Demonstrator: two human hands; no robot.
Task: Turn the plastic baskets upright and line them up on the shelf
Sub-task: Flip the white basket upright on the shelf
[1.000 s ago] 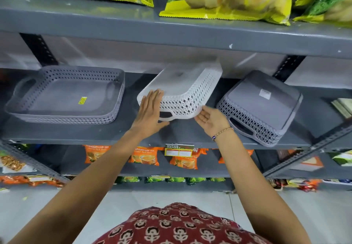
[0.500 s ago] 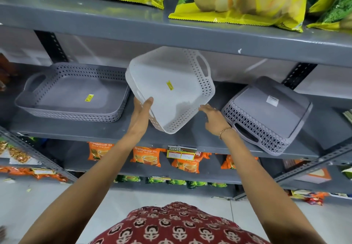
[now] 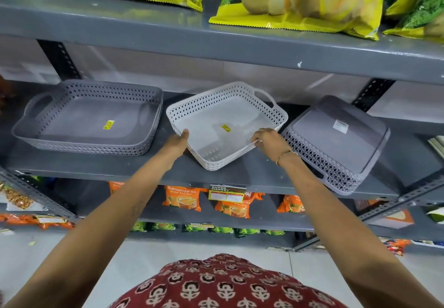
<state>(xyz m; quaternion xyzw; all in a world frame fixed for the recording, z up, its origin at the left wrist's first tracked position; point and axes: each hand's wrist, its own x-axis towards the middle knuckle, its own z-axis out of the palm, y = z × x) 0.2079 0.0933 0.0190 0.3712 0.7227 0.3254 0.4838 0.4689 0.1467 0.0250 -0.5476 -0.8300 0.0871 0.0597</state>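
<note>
Setting the white perforated plastic basket (image 3: 225, 125) open side up in the middle of the grey metal shelf (image 3: 252, 175), two of three now upright.

My left hand (image 3: 176, 143) pinches its near-left rim and my right hand (image 3: 269, 140) grips the near-right rim; it sits skewed, one corner towards me, not yet squared. To its left, the grey perforated plastic basket (image 3: 89, 120) stands upright and straight. To its right, the grey upturned plastic basket (image 3: 336, 141) lies bottom-up and slanted, left to flip and align.
</note>
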